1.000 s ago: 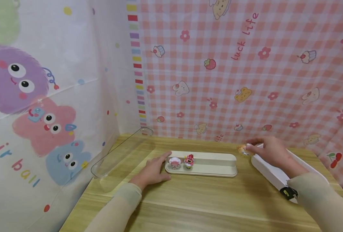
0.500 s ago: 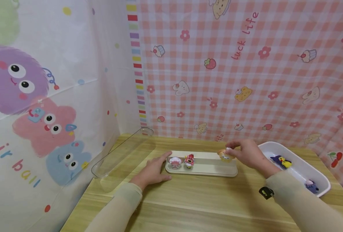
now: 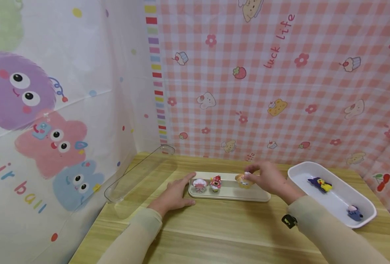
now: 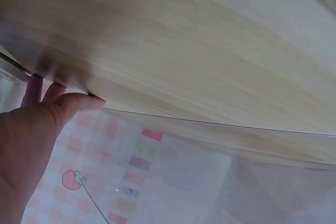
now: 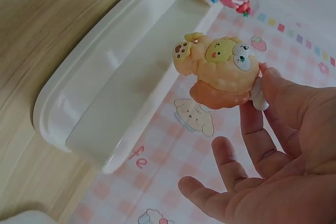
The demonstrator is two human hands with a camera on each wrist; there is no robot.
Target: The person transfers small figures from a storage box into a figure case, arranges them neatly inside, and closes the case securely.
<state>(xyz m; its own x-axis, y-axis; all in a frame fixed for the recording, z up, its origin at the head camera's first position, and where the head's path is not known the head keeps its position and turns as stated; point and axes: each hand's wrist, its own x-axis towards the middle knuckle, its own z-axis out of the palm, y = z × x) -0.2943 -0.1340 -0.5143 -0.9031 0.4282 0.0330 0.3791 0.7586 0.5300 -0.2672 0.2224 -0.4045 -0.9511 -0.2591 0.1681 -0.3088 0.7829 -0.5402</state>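
My right hand (image 3: 268, 179) pinches a small orange-and-yellow figurine (image 5: 223, 69) by its whitish top, between thumb and fingertips. The figurine is tipped over sideways in the right wrist view, and in the head view it overlaps the right half of a long cream display tray (image 3: 234, 198). Two figurines stand at the tray's left end: a pink one with a white top (image 3: 199, 185) and a red-and-pink one (image 3: 215, 183). My left hand (image 3: 172, 193) rests at the tray's left end, thumb and fingers spread apart; in the left wrist view its fingertips are beside the tray edge.
At right stands a white basin (image 3: 330, 201) holding a dark blue-and-yellow figurine (image 3: 320, 184) and a grey-blue one (image 3: 354, 212). A clear plastic cover (image 3: 139, 176) lies on the wooden table at left. Printed cloths hang behind and to the left.
My right hand has carried the orange-and-yellow figurine leftward from beside the white basin to over the tray. The basin's inside has come into view. My left hand has stayed in place.
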